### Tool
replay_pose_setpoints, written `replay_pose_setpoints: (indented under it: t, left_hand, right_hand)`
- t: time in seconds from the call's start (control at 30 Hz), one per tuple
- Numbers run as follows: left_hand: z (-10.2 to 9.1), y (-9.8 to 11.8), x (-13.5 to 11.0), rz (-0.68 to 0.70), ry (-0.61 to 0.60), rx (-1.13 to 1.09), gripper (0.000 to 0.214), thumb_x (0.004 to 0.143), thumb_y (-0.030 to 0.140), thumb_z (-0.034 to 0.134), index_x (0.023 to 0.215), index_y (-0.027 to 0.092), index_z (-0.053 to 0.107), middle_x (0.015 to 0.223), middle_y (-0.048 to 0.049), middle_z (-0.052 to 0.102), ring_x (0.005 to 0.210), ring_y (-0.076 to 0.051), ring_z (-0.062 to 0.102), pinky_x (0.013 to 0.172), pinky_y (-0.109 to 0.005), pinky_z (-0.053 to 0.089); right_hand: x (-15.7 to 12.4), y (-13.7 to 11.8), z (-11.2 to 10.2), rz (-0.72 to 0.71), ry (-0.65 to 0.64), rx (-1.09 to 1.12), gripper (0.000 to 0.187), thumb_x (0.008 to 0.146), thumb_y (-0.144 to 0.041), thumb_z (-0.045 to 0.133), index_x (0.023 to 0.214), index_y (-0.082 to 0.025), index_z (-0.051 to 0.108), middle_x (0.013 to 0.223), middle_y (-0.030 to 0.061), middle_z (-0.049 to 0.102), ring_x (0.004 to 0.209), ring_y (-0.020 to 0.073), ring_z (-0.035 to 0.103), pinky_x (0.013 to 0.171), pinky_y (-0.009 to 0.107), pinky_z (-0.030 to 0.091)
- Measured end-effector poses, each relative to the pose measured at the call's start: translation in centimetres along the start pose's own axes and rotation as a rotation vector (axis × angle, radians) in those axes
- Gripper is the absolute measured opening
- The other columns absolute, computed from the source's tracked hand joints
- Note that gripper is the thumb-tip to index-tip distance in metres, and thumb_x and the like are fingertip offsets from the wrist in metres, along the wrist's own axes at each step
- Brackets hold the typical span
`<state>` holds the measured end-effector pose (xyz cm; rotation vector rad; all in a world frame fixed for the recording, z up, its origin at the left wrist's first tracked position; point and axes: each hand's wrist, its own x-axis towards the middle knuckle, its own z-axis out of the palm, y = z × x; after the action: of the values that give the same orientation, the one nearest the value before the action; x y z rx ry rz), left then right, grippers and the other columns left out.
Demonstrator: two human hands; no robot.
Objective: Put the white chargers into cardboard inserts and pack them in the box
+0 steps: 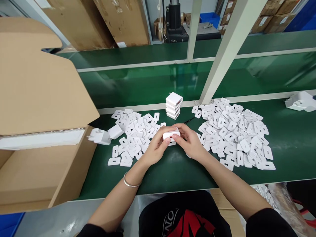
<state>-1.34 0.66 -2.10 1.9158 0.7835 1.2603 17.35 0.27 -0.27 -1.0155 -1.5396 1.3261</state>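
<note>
Both my hands meet over the green table, holding one small white charger block [171, 134] between them. My left hand [156, 147] grips its left end with fingers curled. My right hand [189, 141] pinches its right end. Just beyond stands a short stack of the same white charger blocks [173, 105]. A pile of flat white plastic pieces [133, 135] lies left of my hands, and a bigger pile of them [234, 131] spreads to the right.
A large open cardboard box [37, 108] fills the left side, with two white chargers [103, 134] beside it. A slanted white frame post [222, 56] rises behind the stack. More white parts [301, 101] lie at the far right. Cartons stand at the back.
</note>
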Motion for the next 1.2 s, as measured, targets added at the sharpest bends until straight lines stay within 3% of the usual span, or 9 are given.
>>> replay_pose_setpoints:
  t: [0.13,0.4,0.6,0.8,1.07,1.2]
  left_hand:
    - [-0.9,-0.1,0.2,-0.083,-0.080,-0.057,0.041,0.112,0.047,0.039,0.139,0.029,0.065,0.123,-0.0087,0.071,0.105,-0.023,0.067,0.094,-0.038,0.054]
    - [-0.9,-0.6,0.4,-0.049,0.022,-0.018,0.039,0.111,0.041,0.047,0.144,0.028,0.063,0.141,-0.0093,0.070,0.128,-0.025,0.066,0.109,-0.041,0.052]
    - [-1.3,-1.5,0.6,-0.042,-0.003,-0.013,0.046,0.109,0.051,0.047,0.139,0.024,0.069,0.133,-0.0127,0.074,0.118,-0.027,0.068,0.103,-0.044,0.053]
    - [-1.8,-1.5,0.5,-0.095,-0.026,-0.046,0.045,0.108,0.052,0.050,0.135,0.024,0.073,0.127,-0.0117,0.077,0.106,-0.025,0.071,0.097,-0.040,0.053]
    - [-1.3,-1.7,0.5,-0.102,-0.028,-0.076,0.045,0.109,0.052,0.048,0.133,0.025,0.074,0.128,-0.0108,0.076,0.114,-0.026,0.070,0.101,-0.042,0.053]
    - [-1.3,-1.4,0.4,-0.081,-0.017,-0.050,0.045,0.109,0.052,0.047,0.134,0.025,0.073,0.132,-0.0108,0.074,0.116,-0.027,0.068,0.104,-0.043,0.052]
  right_hand:
    - [0.2,0.3,0.1,0.005,-0.001,0.024,0.041,0.098,-0.057,0.066,0.120,-0.023,0.062,0.104,0.0053,0.070,0.093,0.0226,0.066,0.079,0.036,0.052]
    - [1.5,0.6,0.0,-0.042,-0.014,0.017,0.052,0.102,-0.071,0.051,0.118,-0.024,0.066,0.095,0.0026,0.066,0.080,0.0178,0.061,0.072,0.032,0.050]
    - [2.2,1.5,0.2,-0.055,-0.003,0.002,0.056,0.096,-0.076,0.057,0.121,-0.026,0.061,0.096,0.0029,0.066,0.070,0.0166,0.056,0.064,0.032,0.050]
    - [2.4,1.8,0.2,-0.061,0.003,-0.022,0.055,0.096,-0.077,0.057,0.110,-0.025,0.062,0.085,0.0001,0.062,0.067,0.0156,0.056,0.064,0.031,0.048]
    - [2.0,1.5,-0.1,-0.133,0.048,-0.236,0.048,0.104,-0.070,0.047,0.107,-0.025,0.064,0.087,0.0016,0.065,0.076,0.0193,0.060,0.068,0.033,0.045]
    - [1.9,1.4,-0.5,-0.176,0.068,-0.335,0.039,0.105,-0.062,0.050,0.113,-0.025,0.059,0.078,-0.0019,0.058,0.067,0.0179,0.053,0.065,0.033,0.040]
